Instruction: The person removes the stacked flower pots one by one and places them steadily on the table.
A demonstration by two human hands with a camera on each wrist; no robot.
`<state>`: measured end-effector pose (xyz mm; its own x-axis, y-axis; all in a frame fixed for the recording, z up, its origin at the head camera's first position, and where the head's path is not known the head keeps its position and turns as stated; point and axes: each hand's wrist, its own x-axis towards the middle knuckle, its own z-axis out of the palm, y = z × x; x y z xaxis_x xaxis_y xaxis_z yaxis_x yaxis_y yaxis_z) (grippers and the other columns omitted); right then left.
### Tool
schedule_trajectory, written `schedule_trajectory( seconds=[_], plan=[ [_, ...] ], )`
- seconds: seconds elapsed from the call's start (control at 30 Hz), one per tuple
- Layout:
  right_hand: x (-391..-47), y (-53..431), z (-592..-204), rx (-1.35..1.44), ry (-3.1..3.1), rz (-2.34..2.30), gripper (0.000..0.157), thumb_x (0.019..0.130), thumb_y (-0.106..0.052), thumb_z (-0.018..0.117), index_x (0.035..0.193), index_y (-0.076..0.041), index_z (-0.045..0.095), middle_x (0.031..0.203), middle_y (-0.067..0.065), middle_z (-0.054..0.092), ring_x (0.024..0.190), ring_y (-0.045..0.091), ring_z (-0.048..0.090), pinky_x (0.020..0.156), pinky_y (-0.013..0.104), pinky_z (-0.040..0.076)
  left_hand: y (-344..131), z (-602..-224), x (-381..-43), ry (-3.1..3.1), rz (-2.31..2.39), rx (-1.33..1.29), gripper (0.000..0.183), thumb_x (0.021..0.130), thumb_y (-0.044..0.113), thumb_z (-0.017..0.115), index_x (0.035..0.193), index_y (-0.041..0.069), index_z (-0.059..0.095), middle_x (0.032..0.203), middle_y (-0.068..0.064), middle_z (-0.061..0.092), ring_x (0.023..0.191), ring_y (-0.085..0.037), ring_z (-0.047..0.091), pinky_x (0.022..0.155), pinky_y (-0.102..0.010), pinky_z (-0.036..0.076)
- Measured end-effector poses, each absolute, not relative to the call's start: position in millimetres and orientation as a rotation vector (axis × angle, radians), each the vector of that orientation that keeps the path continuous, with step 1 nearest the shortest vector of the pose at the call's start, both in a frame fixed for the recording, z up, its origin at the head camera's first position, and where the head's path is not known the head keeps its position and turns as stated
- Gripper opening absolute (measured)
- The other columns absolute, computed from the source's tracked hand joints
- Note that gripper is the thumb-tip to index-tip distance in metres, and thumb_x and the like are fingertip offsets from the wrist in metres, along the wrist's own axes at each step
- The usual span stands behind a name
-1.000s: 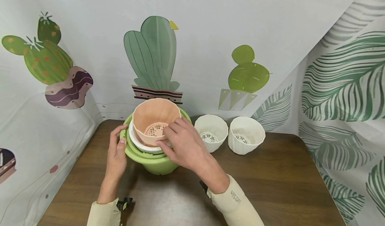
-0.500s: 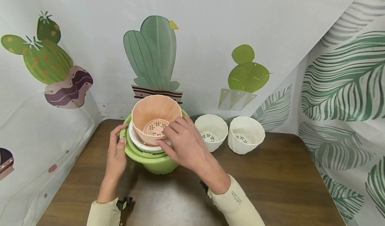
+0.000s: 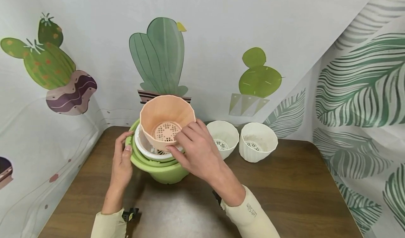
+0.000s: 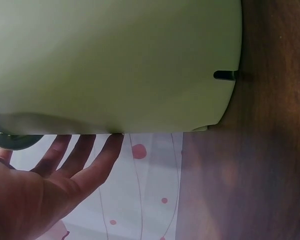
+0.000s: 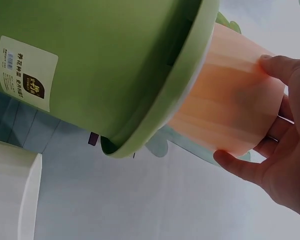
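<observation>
Head view, surface [image 3: 300,181]: green pot [image 3: 168,176] near far-left corner.
Green rim: left hand's [image 3: 122,162] fingers grip it; best braced firmly.
Peach pot [image 3: 166,111]: tilted over white pot [image 3: 145,147]; slow, straight lifting seems safest.
Right hand [image 3: 200,153]: fingers pinching peach rim.

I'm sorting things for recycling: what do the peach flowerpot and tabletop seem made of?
Peach flowerpot: probably thin plastic, matte; its wall looks translucent and its base has neat holes.
Tabletop: wood or wood-look laminate, satin; it shows brown grain and a soft glare.

Wood-grain table [image 3: 291,185]; on it, green pot [image 3: 167,174], 2 white pots [image 3: 226,136] [image 3: 259,137]
</observation>
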<state>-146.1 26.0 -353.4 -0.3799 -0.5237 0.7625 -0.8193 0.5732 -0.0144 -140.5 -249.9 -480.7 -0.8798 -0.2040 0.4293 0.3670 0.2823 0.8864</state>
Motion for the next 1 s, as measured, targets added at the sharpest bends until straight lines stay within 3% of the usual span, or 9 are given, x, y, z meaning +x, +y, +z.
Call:
schedule_trajectory(
  seconds=[0.27, 0.57, 1.0],
  plan=[
    [-142.8, 28.7, -352.8, 1.064, -2.039, 0.571, 0.024, 0.093, -0.029, 0.082, 0.106, -0.011, 0.074, 0.109, 0.002, 0.073, 0.109, 0.023, 0.062, 0.100, 0.044, 0.048, -250.0, -481.0, -140.2, -2.082, -1.635, -0.155, 0.047, 0.110, 0.014, 0.037, 0.156, 0.016, 0.048, 0.138, 0.001, 0.056, 0.117, -0.017, 0.054, 0.100, -0.019, 0.040],
    [-137.6, 34.6, -348.4, 1.051, -1.985, 0.622, 0.018, 0.094, -0.025, 0.081, 0.096, -0.009, 0.073, 0.100, 0.001, 0.070, 0.102, 0.023, 0.061, 0.096, 0.045, 0.047, -249.9, -481.0, -140.5, -2.081, -1.637, -0.152, 0.048, 0.110, 0.014, 0.037, 0.156, 0.016, 0.048, 0.140, 0.001, 0.055, 0.118, -0.017, 0.054, 0.101, -0.019, 0.040],
    [-129.2, 45.3, -342.9, 1.049, -1.927, 0.673, 0.018, 0.094, -0.023, 0.080, 0.104, -0.009, 0.073, 0.104, 0.003, 0.072, 0.103, 0.024, 0.063, 0.101, 0.050, 0.046, -249.5, -481.6, -140.4, -2.067, -1.641, -0.156, 0.047, 0.110, 0.015, 0.038, 0.156, 0.015, 0.048, 0.142, 0.001, 0.055, 0.119, -0.017, 0.053, 0.102, -0.018, 0.039]
  ],
)
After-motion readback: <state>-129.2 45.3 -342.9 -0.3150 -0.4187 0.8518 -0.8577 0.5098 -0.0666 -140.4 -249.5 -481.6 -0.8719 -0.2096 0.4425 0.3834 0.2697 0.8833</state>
